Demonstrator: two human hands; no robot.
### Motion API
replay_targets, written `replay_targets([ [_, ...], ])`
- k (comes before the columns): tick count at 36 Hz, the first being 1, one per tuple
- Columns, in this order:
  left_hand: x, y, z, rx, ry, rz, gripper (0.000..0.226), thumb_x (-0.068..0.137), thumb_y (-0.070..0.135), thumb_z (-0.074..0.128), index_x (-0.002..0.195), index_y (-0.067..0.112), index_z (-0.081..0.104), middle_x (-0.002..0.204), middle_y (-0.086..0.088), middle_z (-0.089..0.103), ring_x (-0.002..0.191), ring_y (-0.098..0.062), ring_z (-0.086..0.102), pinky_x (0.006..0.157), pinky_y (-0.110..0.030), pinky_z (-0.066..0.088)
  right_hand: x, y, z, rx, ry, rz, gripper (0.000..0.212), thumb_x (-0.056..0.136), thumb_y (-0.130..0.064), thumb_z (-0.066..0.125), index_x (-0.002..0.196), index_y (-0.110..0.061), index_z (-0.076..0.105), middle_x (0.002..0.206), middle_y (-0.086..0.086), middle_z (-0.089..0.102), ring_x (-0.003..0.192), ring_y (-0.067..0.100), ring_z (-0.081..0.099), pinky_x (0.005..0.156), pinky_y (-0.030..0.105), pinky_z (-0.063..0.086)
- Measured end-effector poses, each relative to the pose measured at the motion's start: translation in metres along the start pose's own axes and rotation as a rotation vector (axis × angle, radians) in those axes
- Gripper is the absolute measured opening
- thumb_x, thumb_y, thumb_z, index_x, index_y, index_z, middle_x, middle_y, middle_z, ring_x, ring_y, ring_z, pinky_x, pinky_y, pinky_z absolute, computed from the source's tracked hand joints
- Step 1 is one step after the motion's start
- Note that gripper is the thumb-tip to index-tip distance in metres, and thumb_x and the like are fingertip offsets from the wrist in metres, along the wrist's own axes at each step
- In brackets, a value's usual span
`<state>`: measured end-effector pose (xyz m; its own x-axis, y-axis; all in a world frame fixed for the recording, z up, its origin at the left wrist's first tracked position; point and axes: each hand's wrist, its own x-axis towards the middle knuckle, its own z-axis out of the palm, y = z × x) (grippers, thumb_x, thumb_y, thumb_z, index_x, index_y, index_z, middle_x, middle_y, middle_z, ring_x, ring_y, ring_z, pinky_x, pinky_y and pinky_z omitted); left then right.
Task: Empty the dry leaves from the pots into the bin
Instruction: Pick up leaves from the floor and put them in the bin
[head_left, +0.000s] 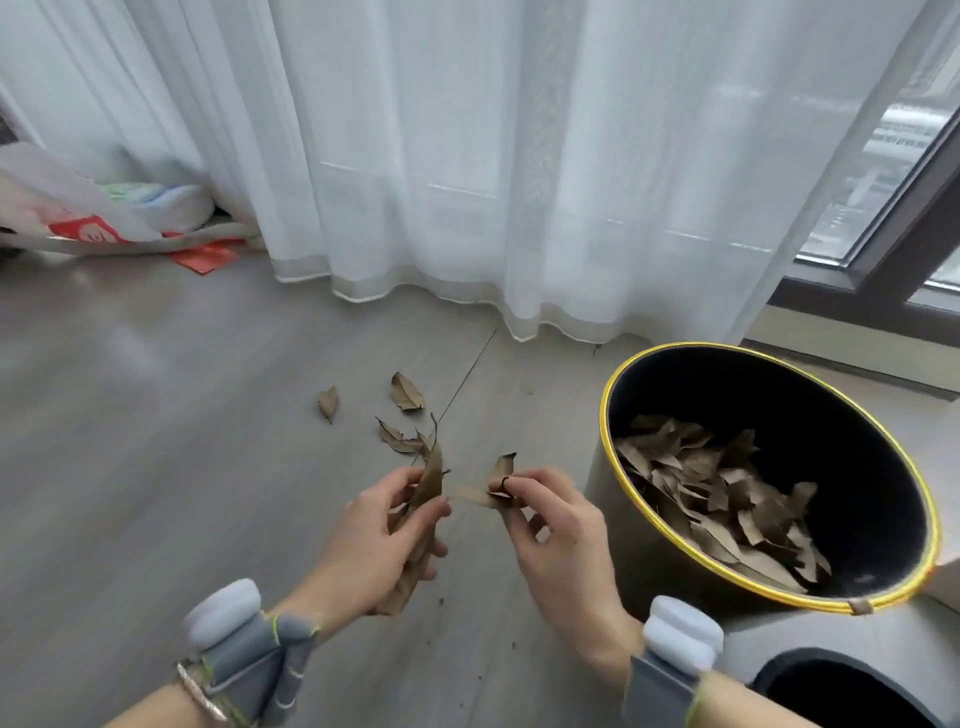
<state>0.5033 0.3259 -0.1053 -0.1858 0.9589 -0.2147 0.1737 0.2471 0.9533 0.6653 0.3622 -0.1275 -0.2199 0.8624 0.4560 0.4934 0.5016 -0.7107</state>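
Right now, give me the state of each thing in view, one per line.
Left hand: holds a bunch of dry leaves.
Right hand: pinches a small leaf.
Bin: open, upright, partly filled with leaves.
Floor leaves: scattered, not picked up.
Curtain: drawn, hem at floor.

The dry leaves (727, 499) at right are brown, lying in a bin (623, 519) that is black inside with a yellow rim. The floor (156, 415) is grey with a wood grain, the curtain (467, 156) sheer white. A red packet (205, 257) lies at upper left.
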Motion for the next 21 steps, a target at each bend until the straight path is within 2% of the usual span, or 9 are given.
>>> replay_targets([
  [5,-0.007,0.065,0.011,-0.004,-0.047,0.092,0.013,0.091,0.021,0.059,0.100,0.013,0.061,0.078,0.006,0.068,0.064,-0.013,0.067,0.055,-0.027,0.056,0.022,-0.023,-0.044,0.055,0.142,-0.033,0.017,0.080,-0.005,0.067,0.092,-0.015,0.073,0.090,-0.012,0.062,0.079,0.007,0.060,0.062,0.011,0.048],
  [8,-0.007,0.101,0.031,-0.008,-0.106,0.115,0.017,0.092,0.023,0.057,0.104,0.011,0.060,0.085,0.003,0.067,0.066,-0.013,0.068,0.056,-0.026,0.057,0.032,-0.026,-0.078,0.037,0.220,-0.057,0.015,0.078,-0.007,0.064,0.088,-0.013,0.073,0.088,-0.009,0.064,0.076,0.007,0.059,0.060,0.010,0.045],
  [10,0.001,0.113,0.047,-0.001,-0.158,0.115,0.013,0.094,0.023,0.055,0.102,0.014,0.059,0.093,-0.002,0.066,0.067,-0.012,0.067,0.057,-0.028,0.058,0.036,-0.018,-0.094,0.008,0.239,-0.051,0.014,0.078,-0.004,0.066,0.088,-0.011,0.074,0.088,-0.008,0.064,0.076,0.009,0.060,0.063,0.014,0.047],
  [13,0.014,0.125,0.076,0.004,-0.255,0.046,0.014,0.096,0.023,0.051,0.102,0.012,0.057,0.093,-0.005,0.064,0.069,-0.017,0.065,0.063,-0.037,0.060,0.039,0.001,-0.118,-0.059,0.245,0.045,0.017,0.079,0.002,0.071,0.090,-0.010,0.074,0.087,-0.007,0.065,0.080,0.016,0.063,0.071,0.023,0.050],
  [16,0.030,0.128,0.109,0.077,-0.327,-0.015,0.016,0.098,0.025,0.048,0.107,0.013,0.053,0.079,-0.003,0.061,0.062,-0.020,0.062,0.056,-0.033,0.057,0.044,0.024,-0.134,-0.130,0.201,0.149,0.017,0.082,0.000,0.067,0.093,-0.011,0.074,0.088,-0.006,0.066,0.084,0.018,0.063,0.076,0.035,0.054],
  [18,0.039,0.127,0.126,0.211,-0.328,-0.033,0.023,0.098,0.028,0.047,0.113,0.012,0.053,0.073,-0.005,0.062,0.056,-0.020,0.062,0.052,-0.029,0.055,0.049,0.036,-0.140,-0.160,0.172,0.196,0.019,0.082,0.002,0.065,0.093,-0.011,0.074,0.089,-0.006,0.066,0.086,0.017,0.063,0.079,0.036,0.054],
  [19,0.045,0.127,0.136,0.305,-0.330,-0.007,0.027,0.097,0.030,0.047,0.115,0.011,0.053,0.080,-0.009,0.065,0.063,-0.024,0.066,0.058,-0.032,0.057,0.051,0.042,-0.146,-0.181,0.157,0.213,0.020,0.083,0.002,0.063,0.094,-0.010,0.074,0.090,-0.006,0.066,0.087,0.016,0.063,0.082,0.035,0.053],
  [21,0.057,0.125,0.148,0.511,-0.306,0.048,0.034,0.096,0.035,0.046,0.117,0.010,0.055,0.105,-0.014,0.067,0.092,-0.031,0.067,0.082,-0.038,0.055,0.056,0.049,-0.150,-0.218,0.088,0.253,0.020,0.083,0.002,0.062,0.096,-0.010,0.073,0.092,-0.004,0.066,0.090,0.016,0.063,0.084,0.030,0.051],
])
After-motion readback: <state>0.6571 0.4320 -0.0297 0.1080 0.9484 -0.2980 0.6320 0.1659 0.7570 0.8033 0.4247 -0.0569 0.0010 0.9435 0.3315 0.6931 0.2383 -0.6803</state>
